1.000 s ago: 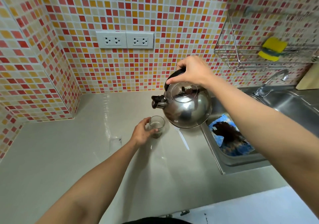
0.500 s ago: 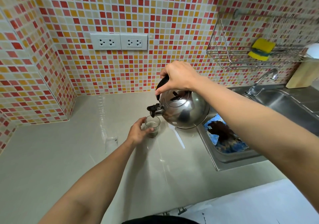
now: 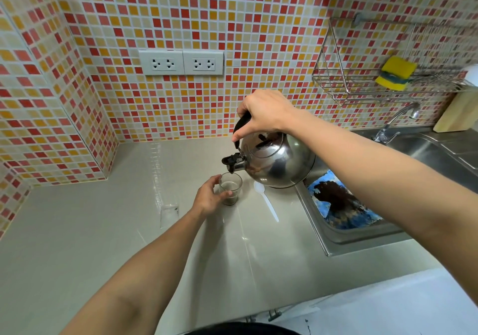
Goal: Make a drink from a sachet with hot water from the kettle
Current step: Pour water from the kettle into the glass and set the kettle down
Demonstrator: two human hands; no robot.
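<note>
A shiny steel kettle (image 3: 278, 162) with a black handle hangs tilted over the counter, its black spout right above a small clear glass (image 3: 231, 187). My right hand (image 3: 263, 113) grips the kettle's handle from above. The glass stands on the counter with brown liquid or powder in its bottom half, and my left hand (image 3: 209, 197) is wrapped around its left side. A white plastic spoon (image 3: 267, 200) lies on the counter just right of the glass, partly under the kettle. A torn clear sachet (image 3: 169, 212) lies flat to the left of my left wrist.
The beige counter (image 3: 103, 231) runs into a tiled corner at the left. A steel sink (image 3: 362, 234) at the right holds a blue and brown cloth (image 3: 338, 203). Above it are a tap (image 3: 398, 121), a wire rack (image 3: 344, 86) with a yellow sponge (image 3: 395, 72), and wall sockets (image 3: 181, 62).
The kettle has come down and to the left, tipping so that its spout now sits directly over the glass. My left hand has stayed on the glass.
</note>
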